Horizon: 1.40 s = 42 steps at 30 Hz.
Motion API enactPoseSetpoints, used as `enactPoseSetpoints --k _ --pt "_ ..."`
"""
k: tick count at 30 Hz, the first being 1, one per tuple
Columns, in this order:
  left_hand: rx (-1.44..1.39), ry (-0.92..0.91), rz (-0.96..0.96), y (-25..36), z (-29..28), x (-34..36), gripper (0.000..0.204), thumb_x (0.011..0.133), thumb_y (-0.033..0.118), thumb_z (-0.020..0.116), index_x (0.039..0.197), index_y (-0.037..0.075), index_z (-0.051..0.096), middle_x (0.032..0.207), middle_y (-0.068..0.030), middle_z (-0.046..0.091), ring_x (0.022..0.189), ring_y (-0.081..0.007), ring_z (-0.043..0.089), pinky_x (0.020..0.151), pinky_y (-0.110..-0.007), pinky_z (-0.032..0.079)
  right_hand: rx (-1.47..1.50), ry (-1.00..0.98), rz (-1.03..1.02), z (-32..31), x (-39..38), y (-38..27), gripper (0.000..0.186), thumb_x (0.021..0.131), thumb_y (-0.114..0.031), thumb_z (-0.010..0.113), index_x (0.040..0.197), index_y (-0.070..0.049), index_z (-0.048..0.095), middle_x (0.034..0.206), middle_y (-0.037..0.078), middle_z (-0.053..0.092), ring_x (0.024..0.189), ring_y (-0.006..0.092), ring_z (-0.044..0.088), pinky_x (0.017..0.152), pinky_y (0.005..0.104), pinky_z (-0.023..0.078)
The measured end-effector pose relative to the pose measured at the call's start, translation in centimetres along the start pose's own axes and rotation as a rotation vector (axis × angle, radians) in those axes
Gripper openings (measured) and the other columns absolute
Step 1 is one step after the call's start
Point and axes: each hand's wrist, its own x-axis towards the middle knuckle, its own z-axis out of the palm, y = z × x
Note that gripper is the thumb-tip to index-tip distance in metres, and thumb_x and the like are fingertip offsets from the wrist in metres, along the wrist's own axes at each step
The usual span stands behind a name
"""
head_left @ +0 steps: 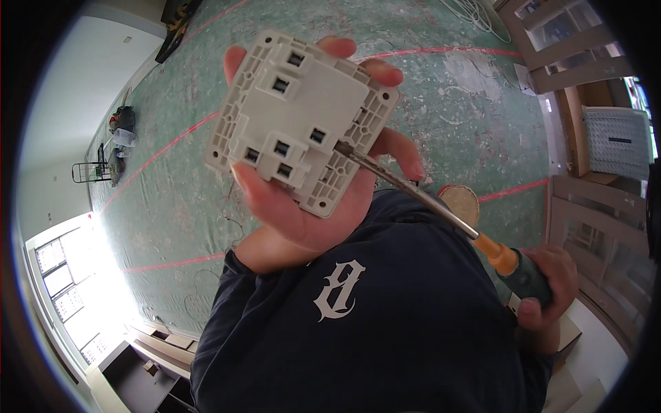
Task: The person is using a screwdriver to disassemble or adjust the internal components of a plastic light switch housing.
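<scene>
Left hand clamps the socket; right hand grips the screwdriver. Keep tip square in the terminal.

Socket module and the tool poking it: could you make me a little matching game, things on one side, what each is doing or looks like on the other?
Things:
1. socket module
2. screwdriver
3. left hand
4. right hand

Descriptions:
A. grips a green and orange handle
B. beige square, back side showing terminal holes
C. metal shaft, tip at the module's edge
D. holds the module up, fingers wrapped around its rim

Pairs: 1-B, 2-C, 3-D, 4-A
</scene>
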Motion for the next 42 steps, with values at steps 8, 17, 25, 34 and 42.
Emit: enactPoseSetpoints --k 8,17,25,34,42 --pt "-0.29 0.196 -0.163 -0.3 0.6 0.4 0.07 0.092 0.054 0.046 0.14 0.004 0.034 0.146 -0.02 0.029 0.136 -0.0333 0.029 0.086 -0.042 0.055 -0.595 -0.053 -0.352 -0.4 -0.2 -1.9 0.055 0.089 -0.043 0.058 0.115 0.005 0.05 0.07 0.009 0.05 0.056 0.0227 0.049 0.052 0.0392 0.044" --pt "-0.679 0.242 -0.359 0.1 0.6 0.2 0.059 0.093 0.036 0.054 0.136 0.0 0.037 0.146 -0.0217 0.027 0.141 -0.032 0.019 0.106 -0.047 0.043 0.823 0.733 0.217 1.3 -4.7 4.1 0.058 0.097 -0.045 0.044 0.129 0.003 0.041 0.068 0.003 0.039 0.051 0.0116 0.035 0.051 0.0287 0.033" --pt "-0.759 0.21 -0.427 -0.2 1.0 0.6 0.063 0.094 0.038 0.053 0.14 0.001 0.032 0.149 -0.0211 0.022 0.142 -0.0335 0.016 0.106 -0.052 0.041 1.363 0.725 0.648 2.0 -3.9 5.8 0.056 0.099 -0.042 0.041 0.137 -0.001 0.036 0.067 0.001 0.039 0.05 0.0082 0.034 0.047 0.025 0.033" --pt "-0.308 -0.177 -0.316 -1.7 -1.4 0.2 0.091 0.075 0.041 0.073 0.149 0.028 0.021 0.152 -0.0205 0.017 0.14 -0.0392 0.021 0.089 -0.058 0.053 1.018 0.508 0.254 -0.6 -4.8 6.7 0.066 0.089 -0.05 0.059 0.13 -0.002 0.042 0.074 0.001 0.039 0.055 0.0082 0.033 0.051 0.0259 0.029" --pt "0.133 -0.073 -0.339 -0.8 -1.5 -0.4 0.101 0.072 0.05 0.074 0.148 0.011 0.021 0.151 -0.0222 0.019 0.138 -0.0438 0.024 0.084 -0.055 0.056 0.648 0.83 0.286 -1.9 -4.0 6.4 0.063 0.081 -0.054 0.066 0.11 0.0 0.049 0.077 0.004 0.045 0.059 0.0113 0.04 0.053 0.027 0.033"
